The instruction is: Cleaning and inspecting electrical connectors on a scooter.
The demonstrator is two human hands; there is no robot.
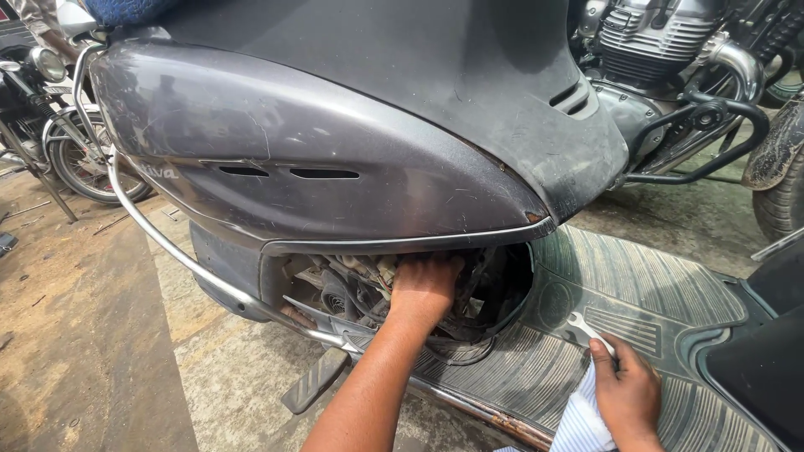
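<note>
A grey scooter body panel point(335, 159) fills the middle of the head view. Below it is an open gap showing the engine bay point(352, 289) with wires and hoses. My left hand point(423, 289) reaches into that gap; its fingertips are hidden among the parts, so what they touch is unclear. My right hand point(626, 392) rests on the ribbed rubber footboard mat point(645, 289) and grips a small silver spanner point(586, 328), whose open end points up and left. A striped sleeve covers my right wrist.
A chrome guard rail point(159, 234) curves around the scooter's side, with a folded footrest point(314, 381) below it. A motorcycle engine point(662, 42) and crash bar stand at the upper right, another motorcycle wheel point(84, 163) at the left. Concrete and dirt ground lies at lower left.
</note>
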